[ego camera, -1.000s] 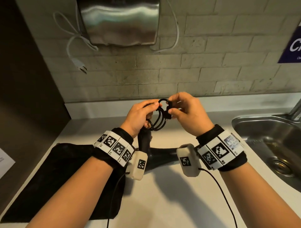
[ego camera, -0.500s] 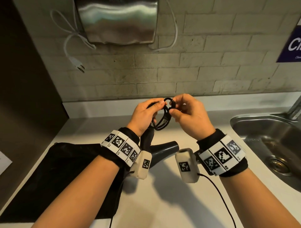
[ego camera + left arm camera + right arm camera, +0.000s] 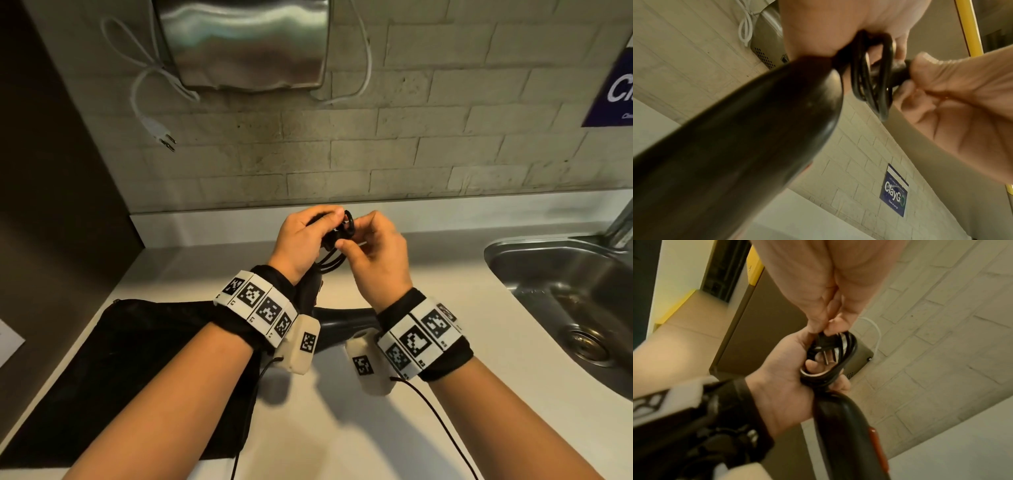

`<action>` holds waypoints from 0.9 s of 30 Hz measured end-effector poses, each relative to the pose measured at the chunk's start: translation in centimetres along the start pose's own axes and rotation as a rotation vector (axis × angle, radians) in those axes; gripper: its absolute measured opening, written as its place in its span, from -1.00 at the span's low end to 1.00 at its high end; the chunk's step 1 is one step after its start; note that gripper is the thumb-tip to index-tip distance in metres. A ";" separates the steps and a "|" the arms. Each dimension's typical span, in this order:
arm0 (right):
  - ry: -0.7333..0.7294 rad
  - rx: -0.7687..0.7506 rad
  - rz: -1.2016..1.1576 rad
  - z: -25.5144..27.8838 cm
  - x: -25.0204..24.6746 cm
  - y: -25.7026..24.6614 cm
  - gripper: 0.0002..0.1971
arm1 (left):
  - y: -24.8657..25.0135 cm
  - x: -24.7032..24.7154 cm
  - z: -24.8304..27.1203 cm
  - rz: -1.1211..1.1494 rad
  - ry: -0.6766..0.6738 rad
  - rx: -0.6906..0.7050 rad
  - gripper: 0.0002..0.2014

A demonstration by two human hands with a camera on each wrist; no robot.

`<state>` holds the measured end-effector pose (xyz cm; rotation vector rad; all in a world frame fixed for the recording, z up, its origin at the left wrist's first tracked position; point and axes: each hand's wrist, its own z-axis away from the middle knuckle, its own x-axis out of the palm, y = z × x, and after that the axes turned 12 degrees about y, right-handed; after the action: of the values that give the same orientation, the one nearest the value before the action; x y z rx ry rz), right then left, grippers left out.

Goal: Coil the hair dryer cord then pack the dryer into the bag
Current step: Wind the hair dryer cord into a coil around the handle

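Above the white counter [image 3: 496, 342], my left hand [image 3: 310, 236] grips the coiled black cord [image 3: 838, 369] at the end of the black hair dryer's handle [image 3: 756, 129]. My right hand [image 3: 370, 253] pinches the cord's plug [image 3: 824, 350], whose prongs poke through the loops. In the head view the hands touch, and only part of the cord [image 3: 347, 219] shows between them. The dryer's body [image 3: 342, 322] hangs below my wrists, partly hidden. A flat black bag [image 3: 137, 359] lies on the counter under my left forearm.
A steel sink [image 3: 548, 274] is sunk into the counter at the right. On the brick wall hangs a steel dispenser [image 3: 239, 41] with a loose white cable and plug [image 3: 161, 130]. A dark panel borders the counter at the left, and a blue sign [image 3: 613, 92] is at the right.
My right hand has moved left against the left hand and brought the plug into the coil's loops. The left hand still holds the coil.
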<state>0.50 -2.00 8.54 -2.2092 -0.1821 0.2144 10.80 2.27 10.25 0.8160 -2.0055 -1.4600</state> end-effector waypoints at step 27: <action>-0.681 0.039 0.237 -2.9 -1.4 3.5 -0.62 | -0.5 -2.7 -1.0 -0.075 -0.320 0.022 -0.68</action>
<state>-0.06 -6.66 7.57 -2.0377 -0.2815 1.0901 13.43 3.48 9.84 0.7085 -2.2469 -1.7029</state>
